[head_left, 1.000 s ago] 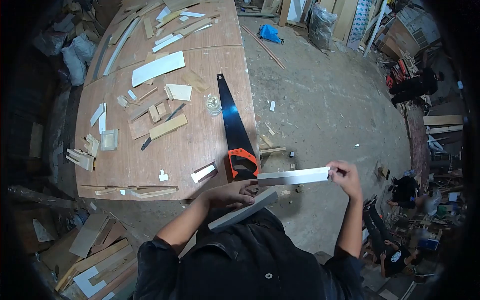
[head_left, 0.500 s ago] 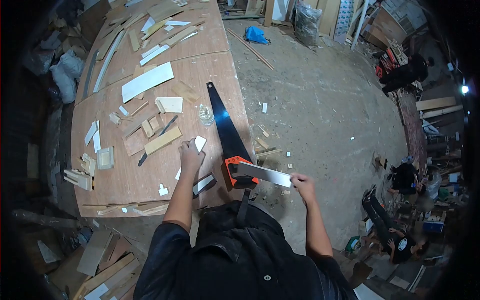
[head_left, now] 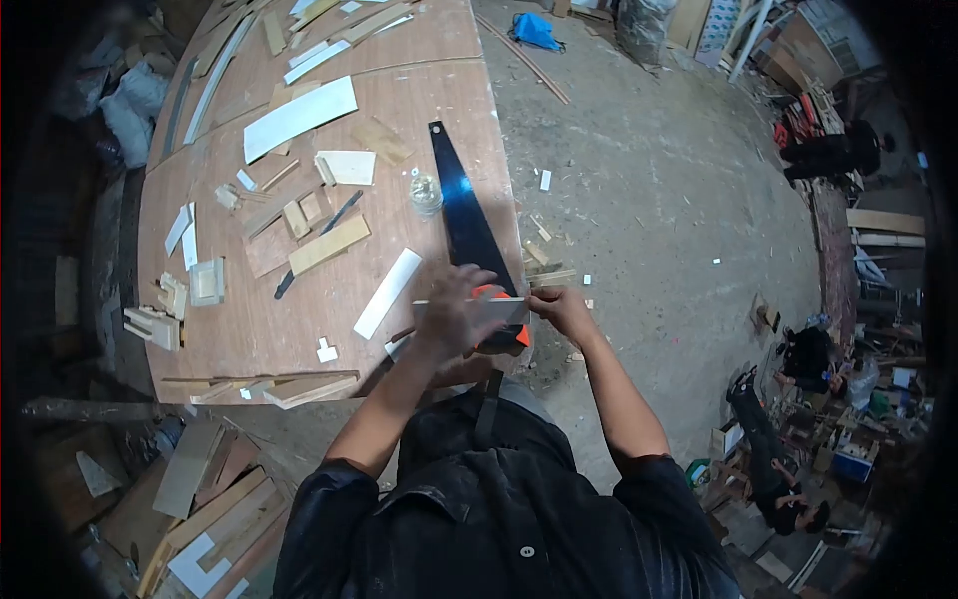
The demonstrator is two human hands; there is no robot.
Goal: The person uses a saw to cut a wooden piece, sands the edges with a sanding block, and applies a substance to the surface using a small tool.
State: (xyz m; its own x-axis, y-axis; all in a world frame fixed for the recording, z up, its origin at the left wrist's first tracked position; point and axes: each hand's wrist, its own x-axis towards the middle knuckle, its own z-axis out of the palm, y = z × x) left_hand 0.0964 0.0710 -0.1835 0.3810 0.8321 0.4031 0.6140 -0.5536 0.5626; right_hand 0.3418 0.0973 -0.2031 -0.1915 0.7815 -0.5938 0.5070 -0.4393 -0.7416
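My right hand pinches the right end of a thin, flat, pale strip at the table's near right edge. Motion blurs my left hand, which overlaps the strip's left part, so I cannot tell whether its fingers grip it. Below both hands lies a handsaw with a black blade; its orange and black handle is partly hidden by the strip and my left hand. A white wooden strip rests on the table left of my left hand. Beside the saw blade stands a small clear jar.
The wooden table carries several offcuts, a wide white board, a tan block and a small T-shaped white piece. Scraps and a blue bag lie on the floor. People are at the far right.
My left hand has left the white strip on the table and moved right to the pale strip. My right hand has brought that strip left and up in view, turning it nearly level.
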